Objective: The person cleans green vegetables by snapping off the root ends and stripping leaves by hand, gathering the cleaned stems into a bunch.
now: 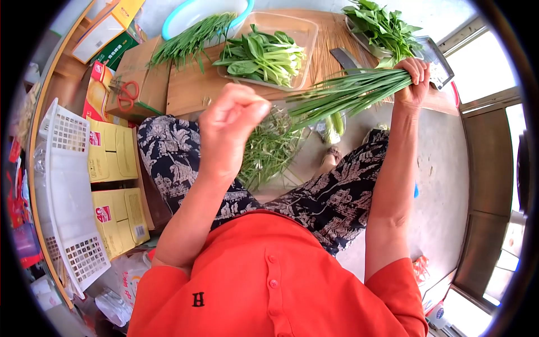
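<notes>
My right hand [414, 81] is closed round the thick end of a bunch of long green chives [353, 95], whose tips point left over the floor. Raised in front of my left knee, my left hand [230, 121] has its fingers curled together; whether it pinches anything is too small to tell. Below and between the hands lies a heap of loose green trimmings [269, 149]. Leafy greens [266, 56] fill a clear tray [309, 33] on the wooden table [191, 90]. More chives [193, 39] rest across a blue-rimmed basin [182, 14] at the back left.
A cleaver [345, 59] lies on the table near a container of dark leafy greens [382, 28]. Red scissors [128, 95] stick out of a cardboard box [143, 73]. Yellow boxes [118, 216] and a white basket [70, 185] stand at the left. A bagged vegetable [332, 128] is on the floor.
</notes>
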### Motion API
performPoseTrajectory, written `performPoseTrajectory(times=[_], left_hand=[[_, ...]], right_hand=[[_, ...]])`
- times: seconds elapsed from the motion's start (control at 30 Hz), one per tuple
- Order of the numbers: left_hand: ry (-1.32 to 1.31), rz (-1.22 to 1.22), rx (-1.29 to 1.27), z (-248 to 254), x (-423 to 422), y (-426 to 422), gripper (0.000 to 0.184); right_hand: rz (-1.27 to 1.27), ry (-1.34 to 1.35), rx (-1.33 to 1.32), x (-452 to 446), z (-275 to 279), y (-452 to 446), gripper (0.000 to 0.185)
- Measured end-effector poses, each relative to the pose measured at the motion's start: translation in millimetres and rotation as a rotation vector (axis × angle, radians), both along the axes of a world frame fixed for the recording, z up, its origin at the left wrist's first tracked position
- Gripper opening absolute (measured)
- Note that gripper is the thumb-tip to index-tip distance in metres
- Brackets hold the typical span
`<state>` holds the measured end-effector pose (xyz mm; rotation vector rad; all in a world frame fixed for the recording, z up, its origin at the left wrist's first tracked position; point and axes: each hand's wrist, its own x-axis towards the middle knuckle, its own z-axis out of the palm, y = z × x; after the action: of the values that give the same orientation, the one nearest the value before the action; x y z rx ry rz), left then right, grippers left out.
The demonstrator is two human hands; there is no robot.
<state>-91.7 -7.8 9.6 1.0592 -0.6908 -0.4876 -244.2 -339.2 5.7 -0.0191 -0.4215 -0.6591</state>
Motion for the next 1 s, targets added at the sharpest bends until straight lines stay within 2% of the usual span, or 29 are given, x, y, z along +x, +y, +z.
performPoseTrajectory(times=[0.03,0.07,0.13,0.17,0.2,0.27,0.3,0.33,0.4,0.47,0.53,0.6,0.63,0.67,0.73,0.77,0.8,0.87,0.9,1.0], left_hand=[[0.082,-0.001,-0.021,0,7,5,0.008],[0.109,0.042,-0.026,3,9,9,0.002],[-0.274,-0.128,0.204,2,24,25,0.005],[-0.280,-0.274,0.451,7,28,32,0.011],[-0.494,-0.262,0.556,0,32,35,0.012],[-0.834,0.002,0.635,-3,31,31,0.016],[-0.808,0.069,0.658,2,30,27,0.035],[-0.819,0.073,0.645,5,28,18,0.035],[-0.826,0.067,0.507,10,17,-9,0.064],[-0.776,-0.060,0.517,3,6,-35,0.091],[-0.686,-0.104,0.366,-28,1,-56,0.096],[-0.455,-0.199,0.328,-39,2,-65,0.096],[-0.539,-0.091,0.355,-43,1,-66,0.085],[-0.548,-0.090,0.356,-47,4,-64,0.085],[-0.126,-0.333,0.577,-36,9,-55,0.072],[-0.055,-0.331,0.471,-33,9,-51,0.054],[-0.059,-0.326,0.477,-26,15,-48,0.054],[0.281,-0.391,0.481,-6,39,-39,0.040],[0.259,-0.377,0.490,3,57,-35,0.039],[0.172,-0.242,0.562,27,130,-40,0.036]], right_hand=[[-0.023,-0.005,0.006,0,-2,-4,0.023],[-0.049,-0.005,0.020,-2,-5,-5,0.023],[-0.001,-0.023,-0.015,-2,-8,-9,0.023],[-0.022,0.042,-0.052,-3,-11,-10,0.024],[-0.033,0.071,-0.085,0,-16,-14,0.024],[-0.129,0.202,-0.136,9,-17,-5,0.026],[-0.140,0.291,-0.163,16,-19,3,0.025],[-0.147,0.376,-0.198,25,-18,11,0.024],[-0.374,0.666,-0.435,52,-20,44,0.023],[-0.305,0.855,-0.421,71,-9,95,0.021],[-0.213,0.859,-0.479,86,-4,131,0.021],[-0.208,0.849,-0.471,94,-1,155,0.022],[-0.176,0.822,-0.457,95,-5,158,0.023],[-0.179,0.814,-0.454,93,-3,159,0.023],[-0.181,0.942,-0.583,93,5,162,0.029],[-0.148,0.884,-0.663,94,1,157,0.047],[-0.144,0.877,-0.660,93,-1,153,0.047],[-0.154,0.876,-0.779,89,0,142,0.058],[-0.129,0.911,-0.841,83,0,134,0.060],[-0.123,1.008,-0.790,66,-17,105,0.048]])
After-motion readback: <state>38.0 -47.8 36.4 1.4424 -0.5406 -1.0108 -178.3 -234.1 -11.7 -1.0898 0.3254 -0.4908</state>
